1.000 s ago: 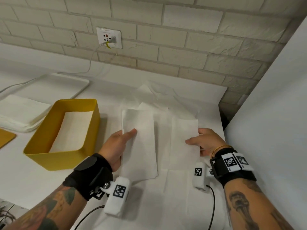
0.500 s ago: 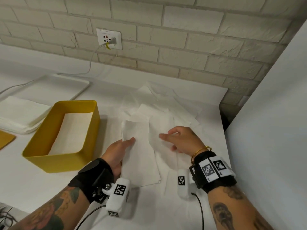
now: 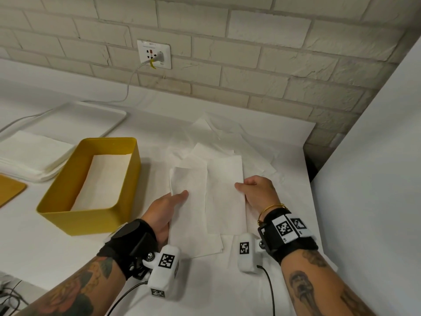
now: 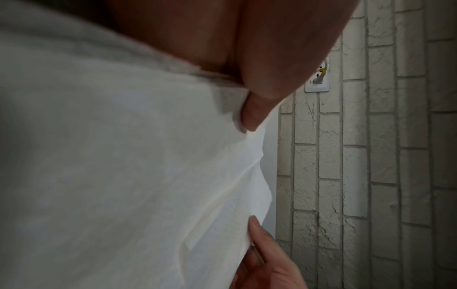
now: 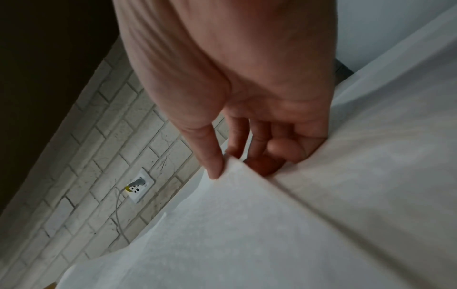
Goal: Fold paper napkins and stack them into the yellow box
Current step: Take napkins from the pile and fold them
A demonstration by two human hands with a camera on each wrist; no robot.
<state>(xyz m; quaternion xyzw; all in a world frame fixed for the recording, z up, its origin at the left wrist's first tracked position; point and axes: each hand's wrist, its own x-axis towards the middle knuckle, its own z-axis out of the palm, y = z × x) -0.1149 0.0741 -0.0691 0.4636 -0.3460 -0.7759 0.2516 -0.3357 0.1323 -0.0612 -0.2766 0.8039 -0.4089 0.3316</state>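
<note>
A white paper napkin [image 3: 205,201] lies partly folded on the white table in front of me. My left hand [image 3: 180,197] holds its left panel, thumb on top and fingers underneath; the left wrist view shows that thumb [image 4: 252,117] pressing the napkin [image 4: 123,176]. My right hand [image 3: 241,187] pinches the right edge. In the right wrist view the thumb [image 5: 212,166] sits on the napkin [image 5: 247,224] edge, with fingers curled beneath. The yellow box [image 3: 91,220] stands to the left, apart from both hands, holding a folded napkin [image 3: 102,179].
Loose unfolded napkins [image 3: 227,137] lie behind the one I hold. A stack of flat napkins [image 3: 29,156], a white tray [image 3: 91,115] and a yellow lid [image 3: 9,190] sit at the far left. A white panel [image 3: 376,179] bounds the right; a brick wall with a socket [image 3: 153,54] stands behind.
My right hand carried the napkin's right part leftwards over the middle, then settled on the new right edge. The napkin is narrower now. My left hand stayed on the left panel.
</note>
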